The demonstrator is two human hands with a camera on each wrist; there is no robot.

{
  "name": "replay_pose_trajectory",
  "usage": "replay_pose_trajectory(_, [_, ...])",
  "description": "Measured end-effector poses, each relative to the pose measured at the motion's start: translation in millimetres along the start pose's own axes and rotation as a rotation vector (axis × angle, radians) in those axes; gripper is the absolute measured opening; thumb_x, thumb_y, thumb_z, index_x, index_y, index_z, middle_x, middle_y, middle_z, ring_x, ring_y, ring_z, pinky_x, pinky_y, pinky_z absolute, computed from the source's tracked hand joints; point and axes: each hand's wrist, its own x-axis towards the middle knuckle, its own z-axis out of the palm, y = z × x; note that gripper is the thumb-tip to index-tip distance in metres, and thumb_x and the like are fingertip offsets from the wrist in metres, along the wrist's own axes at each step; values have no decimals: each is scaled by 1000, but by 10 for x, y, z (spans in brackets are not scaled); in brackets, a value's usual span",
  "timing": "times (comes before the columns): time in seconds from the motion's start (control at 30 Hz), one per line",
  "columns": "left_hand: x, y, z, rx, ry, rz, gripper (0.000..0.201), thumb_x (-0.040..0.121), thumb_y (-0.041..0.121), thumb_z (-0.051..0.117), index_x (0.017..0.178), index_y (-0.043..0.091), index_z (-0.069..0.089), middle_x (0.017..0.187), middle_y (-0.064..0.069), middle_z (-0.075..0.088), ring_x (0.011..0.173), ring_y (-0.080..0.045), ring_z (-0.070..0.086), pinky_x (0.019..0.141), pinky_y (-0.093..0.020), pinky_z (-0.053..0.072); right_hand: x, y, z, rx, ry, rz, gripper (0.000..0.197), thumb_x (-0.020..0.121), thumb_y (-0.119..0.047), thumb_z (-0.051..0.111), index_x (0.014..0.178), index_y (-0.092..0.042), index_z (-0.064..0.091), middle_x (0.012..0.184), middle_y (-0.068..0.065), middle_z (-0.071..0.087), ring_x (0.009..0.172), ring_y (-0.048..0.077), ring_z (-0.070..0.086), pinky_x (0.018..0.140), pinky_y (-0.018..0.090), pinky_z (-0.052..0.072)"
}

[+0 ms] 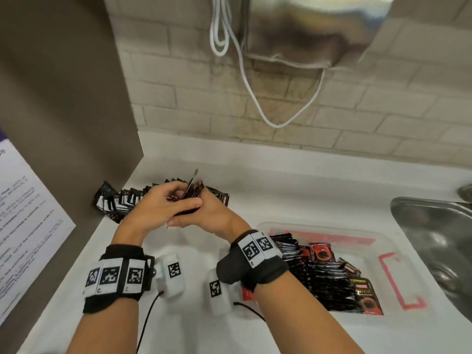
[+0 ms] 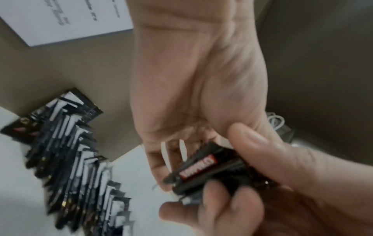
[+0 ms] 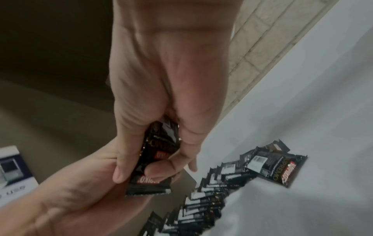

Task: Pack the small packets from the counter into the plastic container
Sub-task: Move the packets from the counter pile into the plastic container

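Both the left hand [image 1: 158, 205] and right hand [image 1: 212, 213] gripped one bunch of packets [image 1: 192, 191] above the worktop [image 1: 281, 195], fingers curled round it

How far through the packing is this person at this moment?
Roughly midway. Done: many packets already lie in the plastic container. In hand: left hand and right hand together grip a bundle of packets. Left: a row of packets remains on the counter.

Even indoor light, wide-angle edge bending, motion blur, dim soft wrist views
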Motion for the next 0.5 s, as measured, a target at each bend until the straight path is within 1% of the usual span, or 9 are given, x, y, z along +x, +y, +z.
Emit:
replay_pose_trajectory(0.07, [26, 99, 117, -15, -25, 39, 28, 69, 49, 78, 97, 46, 73, 100, 7, 73, 95, -7, 69, 76, -23, 54, -112, -75, -90, 11, 29, -47, 43, 77, 17, 70, 116, 3, 59, 99, 8, 67, 95, 17, 65, 84, 30, 56])
replay_pose_trajectory(0.17, [62, 233, 311, -42, -79, 107, 31, 73, 53, 81, 102, 43, 71, 102, 6, 73, 99, -9, 69, 81, -18, 53, -318, -179, -227, 4, 92, -85, 33, 75, 18, 63, 95, -8, 65, 83, -3, 66, 73, 1, 62, 62, 13, 47])
replay_pose_trajectory(0.23, [84, 305, 450, -25, -76, 131, 41, 68, 59, 80, 104, 42, 69, 102, 6, 73, 100, -10, 68, 84, -22, 54, -447, -199, -322, -3, 141, -86, 26, 73, 16, 66, 92, -2, 66, 81, 2, 65, 71, 6, 62, 60, 17, 47])
replay_pose_trajectory(0.3, [90, 363, 601, -25, -69, 145, 44, 65, 61, 78, 104, 42, 69, 100, 6, 72, 96, -9, 69, 80, -20, 53, -572, -199, -423, 2, 171, -83, 32, 71, 12, 66, 102, 8, 63, 86, 10, 64, 76, 16, 63, 66, 32, 52])
replay_pose_trajectory(0.37, [85, 411, 753, -63, -56, 119, 45, 66, 62, 77, 103, 38, 70, 98, 4, 72, 92, -11, 70, 78, -23, 53, -697, -187, -516, -19, 208, -61, 70, 72, 4, 72, 137, 3, 46, 114, 11, 57, 82, 20, 67, 69, 35, 57])
replay_pose_trajectory(0.4, [83, 437, 829, -84, -46, 95, 45, 67, 63, 76, 102, 35, 70, 96, 1, 72, 91, -14, 70, 79, -28, 54, -769, -169, -567, -71, 247, -50, 101, 72, -3, 78, 155, -10, 21, 131, 6, 43, 90, 22, 68, 72, 35, 59])
replay_pose_trajectory(0.43, [80, 468, 904, -103, -40, 72, 45, 69, 64, 75, 100, 31, 70, 96, -6, 70, 88, -18, 69, 78, -34, 55, -852, -144, -620, -151, 292, -57, 125, 71, -10, 84, 158, -24, -6, 141, -1, 29, 103, 24, 65, 80, 35, 59])
replay_pose_trajectory(0.47, [74, 509, 980, -130, -42, 42, 47, 70, 64, 76, 98, 27, 70, 95, -14, 68, 83, -22, 68, 75, -38, 56, -943, -121, -672, -235, 333, -91, 139, 69, -18, 88, 153, -32, -22, 145, -4, 20, 117, 25, 56, 92, 37, 55])
replay_pose_trajectory(0.5, [71, 557, 1056, -172, -52, 7, 52, 70, 64, 77, 99, 22, 69, 92, -18, 67, 75, -26, 67, 68, -39, 57, -1029, -97, -725, -318, 364, -143, 145, 66, -24, 91, 150, -36, -27, 149, -5, 14, 129, 24, 45, 102, 41, 49])
